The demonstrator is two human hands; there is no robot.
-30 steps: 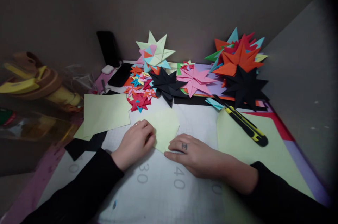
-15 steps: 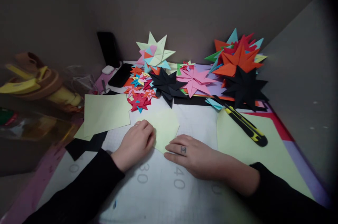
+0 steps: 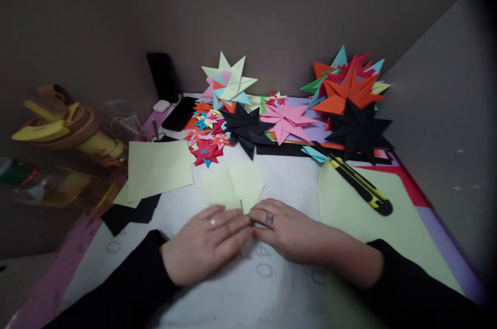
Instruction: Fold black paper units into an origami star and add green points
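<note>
A pale yellow-green sheet of paper (image 3: 248, 181) lies in front of me, partly folded, with creases and a folded flap along its near side. My left hand (image 3: 212, 238) rests at the near edge of it, fingers stretched out flat towards the right and a ring on one finger. At the sheet's near right corner, my right hand (image 3: 285, 228) has its fingers closed together on the paper, fingertips touching those of the left. The hands hide the near edge, and the left thumb is mostly covered.
Folded paper stars, among them a black star (image 3: 248, 127) and a pink star (image 3: 286, 119), line the back. A yellow-black utility knife (image 3: 363, 187) lies on large pale sheets at right. Pale paper squares (image 3: 159, 169), a phone (image 3: 179, 113), a bottle (image 3: 58, 184) and a cup (image 3: 85, 135) stand or lie left.
My left hand has come nearer and to the right, from a curled shape to flat fingers beside the right hand. The sheet's near left part is now folded over. The right hand has barely moved.
</note>
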